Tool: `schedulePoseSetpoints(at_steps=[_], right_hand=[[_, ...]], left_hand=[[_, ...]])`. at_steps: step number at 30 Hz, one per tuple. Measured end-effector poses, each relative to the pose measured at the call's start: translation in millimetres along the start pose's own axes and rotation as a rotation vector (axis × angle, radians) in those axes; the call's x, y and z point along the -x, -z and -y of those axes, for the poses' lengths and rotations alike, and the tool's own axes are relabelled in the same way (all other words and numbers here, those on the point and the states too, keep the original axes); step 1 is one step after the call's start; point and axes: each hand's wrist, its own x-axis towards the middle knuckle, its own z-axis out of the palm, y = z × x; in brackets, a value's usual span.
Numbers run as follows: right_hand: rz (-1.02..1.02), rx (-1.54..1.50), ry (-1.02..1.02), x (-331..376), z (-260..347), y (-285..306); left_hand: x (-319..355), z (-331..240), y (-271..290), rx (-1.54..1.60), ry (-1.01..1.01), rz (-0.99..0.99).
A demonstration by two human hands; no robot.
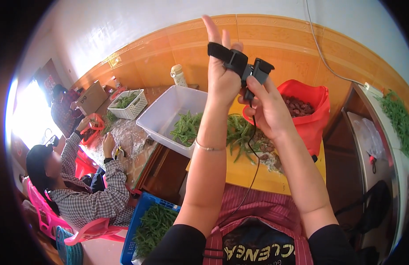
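Hands are raised at centre frame above the desk [253, 174]. The left hand [224, 75] is spread wide, fingers up, with a black strap [224, 54] wrapped across it. The right hand [268, 106] pinches a small black device [257, 73] fixed to that strap; a cable [254, 159] hangs from it. Behind, a white tub [167, 110] holds green pods, and a red bag [315, 108] sits at right.

A home-style produce-sorting room: green pods [186, 127] fill tubs [162, 115] and baskets [133, 105] on tiled-walled worktables [248, 174].
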Motion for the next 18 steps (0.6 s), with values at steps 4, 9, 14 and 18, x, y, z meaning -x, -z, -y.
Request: schedulePoseSetpoints(at_steps=[4,9,14,18], right_hand=[[0.098,-0.075,-0.078,-7,-5,4],[0.035,-0.065,-0.108,4,-13,-5],[0.133,0.034,-0.122,26,-31,-8],[0.177,0.001,-0.205,29,-38,12]], left_hand=[[-25,9,20,-0.547,-0.181,0.124],[-44,21,24,-0.501,-0.138,-0.246],[-62,22,32,-0.319,-0.280,-0.178],[-48,18,15,-1.208,-0.687,0.498]])
